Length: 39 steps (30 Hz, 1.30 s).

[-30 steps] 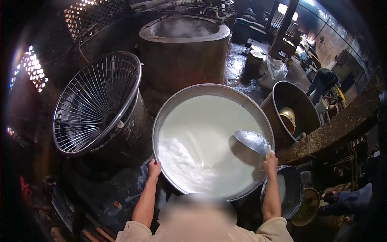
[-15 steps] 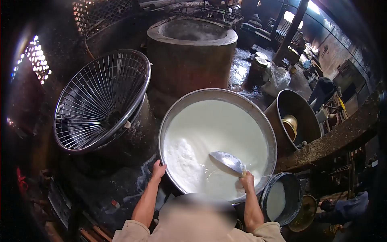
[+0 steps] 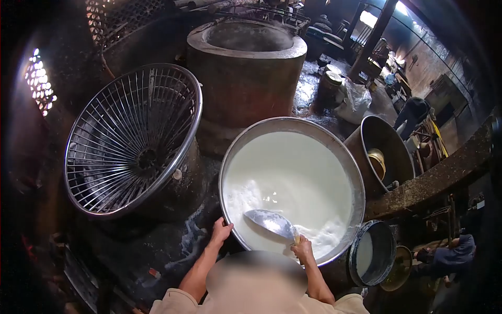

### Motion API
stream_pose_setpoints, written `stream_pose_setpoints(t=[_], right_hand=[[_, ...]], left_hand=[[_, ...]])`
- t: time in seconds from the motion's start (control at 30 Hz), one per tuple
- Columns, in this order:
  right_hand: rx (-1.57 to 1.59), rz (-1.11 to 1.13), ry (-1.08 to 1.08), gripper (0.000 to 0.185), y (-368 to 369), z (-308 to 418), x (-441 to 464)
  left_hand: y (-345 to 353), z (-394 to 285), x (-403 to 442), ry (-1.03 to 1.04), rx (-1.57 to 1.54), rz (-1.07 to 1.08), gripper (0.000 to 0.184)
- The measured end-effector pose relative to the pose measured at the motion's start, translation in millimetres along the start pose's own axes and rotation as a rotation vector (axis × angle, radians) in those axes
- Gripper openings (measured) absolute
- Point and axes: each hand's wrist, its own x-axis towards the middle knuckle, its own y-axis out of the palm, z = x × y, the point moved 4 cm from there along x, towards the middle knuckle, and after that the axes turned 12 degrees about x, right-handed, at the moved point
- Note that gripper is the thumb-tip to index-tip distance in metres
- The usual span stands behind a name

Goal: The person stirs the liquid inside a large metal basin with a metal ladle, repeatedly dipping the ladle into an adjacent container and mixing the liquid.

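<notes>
A wide metal vat (image 3: 361, 196) full of milky white liquid (image 3: 293, 167) stands right in front of me. My left hand (image 3: 222, 230) grips the vat's rim at the near left, its fingers closed over the edge. In my right hand (image 3: 302, 249) is the short handle of a metal scoop (image 3: 272, 222). The scoop's broad blade points left at the liquid's surface, near the front of the vat; how deep it dips I cannot tell. Foam lies in a patch (image 3: 243, 196) on the left and another (image 3: 327, 235) at the near right.
To the left, a large conical metal-rod basket (image 3: 133, 141) leans on a drum. A round steaming stove (image 3: 246, 78) stands behind the vat. On the right are a tilted metal barrel (image 3: 361, 144) and a dark bucket (image 3: 389, 256) with pale liquid. A person (image 3: 449, 256) is at far right.
The scoop has swept left through the liquid with my right hand. Foam now shows at the right, and the left patch is smaller. My left hand stays on the rim. The view has shifted slightly.
</notes>
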Motion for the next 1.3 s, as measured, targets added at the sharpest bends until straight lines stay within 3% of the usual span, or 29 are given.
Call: stream_pose_setpoints(t=[0.23, 0.33, 0.4, 0.53, 0.57, 0.6, 0.93, 1.07, 1.13, 1.17, 1.3], right_hand=[[-0.015, 0.066, -0.125, 0.032, -42, 100, -26], [-0.196, 0.006, -0.433, 0.028, -64, 153, 0], [-0.325, -0.136, -0.558, 0.033, -63, 197, 18], [-0.415, -0.243, -0.509, 0.035, -22, 237, 71], [-0.453, -0.246, -0.468, 0.032, -12, 239, 84], [-0.491, -0.247, -0.427, 0.03, -6, 239, 93], [-0.614, -0.092, -0.284, 0.022, -3, 133, 107], [-0.611, -0.05, -0.222, 0.027, -18, 82, 96], [-0.616, -0.049, -0.158, 0.029, -25, 54, 94], [-0.609, -0.047, -0.152, 0.028, -30, 41, 87], [-0.594, -0.05, -0.11, 0.025, -61, -5, 62]], left_hand=[[3, 11, 11, 0.1, 0.097, -0.043, 0.02], [4, 18, 16, 0.17, 0.116, -0.045, 0.02], [6, 27, 21, 0.056, 0.104, 0.065, 0.033], [22, 52, 37, 0.145, -0.019, -0.004, 0.033], [-8, -7, -2, 0.044, 0.229, -0.043, 0.033], [-8, -7, -1, 0.044, 0.226, -0.047, 0.033], [-2, 4, 4, -0.04, 0.203, 0.027, 0.036], [4, 18, 17, 0.058, 0.129, -0.065, 0.021], [6, 23, 21, 0.076, 0.18, -0.074, 0.021], [7, 31, 26, -0.011, 0.205, 0.015, 0.037], [-2, 6, 7, -0.051, 0.216, -0.019, 0.033]])
